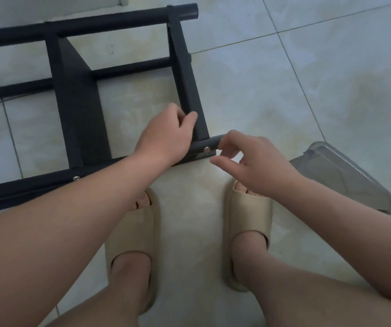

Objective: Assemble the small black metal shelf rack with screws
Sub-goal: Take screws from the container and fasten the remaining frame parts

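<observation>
Bare legs are seen at the bottom of the frame, with the feet set in a pair of beige slippers: the left slipper (pixel 133 227) at lower centre and the right slipper (pixel 248 208) just to its right, both planted on the pale tiled floor (pixel 308 79).

Both forearms are stretched forward over the slippers. The black metal rack (pixel 78 109) is laid on its side on the floor, filling the upper left of the frame, and its near right corner is brought to the centre, just above the feet. At that corner a flat crossbar is joined to a round tube, and a silver screw (pixel 206 149) is seated in the joint. A second screw (pixel 76 178) is seen further left along the same tube, beside the left forearm.

The left hand (pixel 166 135) is closed around the rack at the corner, its fingers wrapped round the flat crossbar and its thumb laid against the bar's face. The right hand (pixel 248 161) is curled at the open end of the tube, with fingertips set on top of the tube end and the thumb reached underneath, so the rack's end is pinched. Whether anything small is held within those fingers cannot be told.

A grey plastic tub (pixel 345 175) is tipped on the floor at the right edge, just behind the right forearm.
</observation>
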Motion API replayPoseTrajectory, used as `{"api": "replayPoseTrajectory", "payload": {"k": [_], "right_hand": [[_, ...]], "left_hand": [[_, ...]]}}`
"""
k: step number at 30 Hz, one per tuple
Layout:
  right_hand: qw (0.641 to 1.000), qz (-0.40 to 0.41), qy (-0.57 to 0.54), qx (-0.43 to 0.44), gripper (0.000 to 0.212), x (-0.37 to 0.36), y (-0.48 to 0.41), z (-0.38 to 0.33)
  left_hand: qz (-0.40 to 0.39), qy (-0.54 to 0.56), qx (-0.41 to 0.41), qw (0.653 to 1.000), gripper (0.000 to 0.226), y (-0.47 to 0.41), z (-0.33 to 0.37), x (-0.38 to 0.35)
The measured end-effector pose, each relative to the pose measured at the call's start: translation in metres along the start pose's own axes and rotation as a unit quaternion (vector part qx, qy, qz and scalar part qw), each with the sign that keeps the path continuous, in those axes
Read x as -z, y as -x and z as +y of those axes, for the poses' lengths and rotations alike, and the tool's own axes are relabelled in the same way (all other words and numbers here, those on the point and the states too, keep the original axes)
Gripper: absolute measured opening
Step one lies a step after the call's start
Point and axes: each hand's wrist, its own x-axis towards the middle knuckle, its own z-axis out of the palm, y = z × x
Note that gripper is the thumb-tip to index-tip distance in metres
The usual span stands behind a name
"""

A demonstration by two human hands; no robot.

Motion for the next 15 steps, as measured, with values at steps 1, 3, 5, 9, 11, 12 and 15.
{"api": "replayPoseTrajectory", "payload": {"k": [1,3,5,9,11,12,15], "right_hand": [[1.000,-0.006,0.000,0.008,0.026,0.003,0.008,0.006],[1.000,-0.003,0.018,0.005,0.029,0.012,0.024,0.020],[0.999,0.013,0.040,-0.008,0.032,0.021,0.040,0.035],[0.996,0.041,0.069,-0.037,0.032,0.037,0.066,0.064],[0.995,0.047,0.074,-0.053,0.033,0.043,0.077,0.080],[0.994,0.049,0.076,-0.059,0.033,0.046,0.082,0.089],[0.993,0.059,0.069,-0.075,0.030,0.046,0.093,0.116]], "left_hand": [[0.036,0.002,-0.012,0.999,0.028,0.002,0.003,0.002],[0.094,-0.022,-0.078,0.992,0.020,0.009,0.014,0.004],[0.104,-0.027,-0.161,0.981,0.014,0.021,0.032,0.002],[-0.047,-0.031,-0.243,0.968,0.006,0.045,0.073,-0.017],[-0.160,-0.042,-0.205,0.965,0.010,0.050,0.091,-0.031],[-0.214,-0.055,-0.175,0.960,0.013,0.052,0.099,-0.039],[-0.325,-0.129,-0.122,0.929,0.026,0.055,0.112,-0.064]]}}
